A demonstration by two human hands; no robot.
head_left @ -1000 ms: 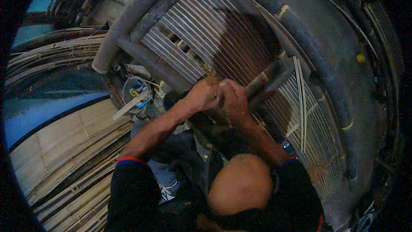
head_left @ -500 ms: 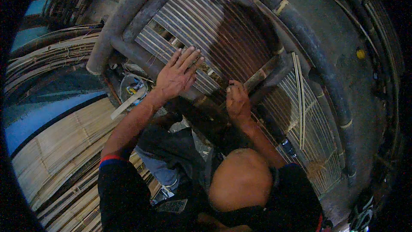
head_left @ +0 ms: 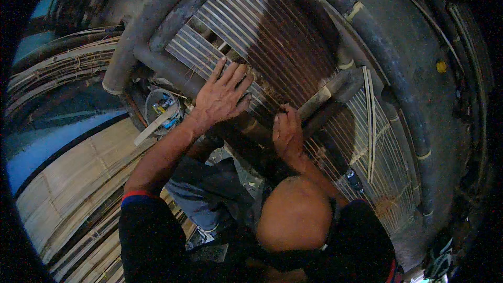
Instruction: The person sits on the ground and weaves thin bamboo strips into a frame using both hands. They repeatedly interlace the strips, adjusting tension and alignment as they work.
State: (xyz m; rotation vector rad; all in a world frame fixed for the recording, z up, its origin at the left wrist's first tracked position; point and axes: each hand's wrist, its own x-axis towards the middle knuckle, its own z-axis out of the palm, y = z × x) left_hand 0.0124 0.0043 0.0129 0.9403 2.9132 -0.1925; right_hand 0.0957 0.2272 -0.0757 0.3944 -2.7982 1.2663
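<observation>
A slatted panel (head_left: 285, 36) of narrow parallel strips lies ahead of the person, bordered by a frame (head_left: 173, 68) of thick, dark poles. A broad shadow covers much of the panel's right part, and a long gap runs between the strips near its left side.

The left hand (head_left: 221, 95) is over the panel's near-left edge, back up, with its fingers stretched out and slightly apart across the strips and the gap; whether anything lies beneath the palm cannot be told. The right hand (head_left: 287, 132) is at the panel's near edge, close to the short pole (head_left: 322, 96) at its right end — its fingers are bent in, and I cannot tell whether they pinch anything.

To the right of the panel, beyond that pole, is a second slatted section (head_left: 390, 149) with two pale strips (head_left: 371, 126) lying across it and a dark tool (head_left: 354, 180) at its near side. Left of the panel stands a bucket (head_left: 176, 119) holding blue and yellow items, with a flat pale stick (head_left: 153, 127) across it. Farther left of the panel lie a bundle of thin strips (head_left: 65, 65) and, nearer the person, a stack of flattened bamboo (head_left: 78, 162).
</observation>
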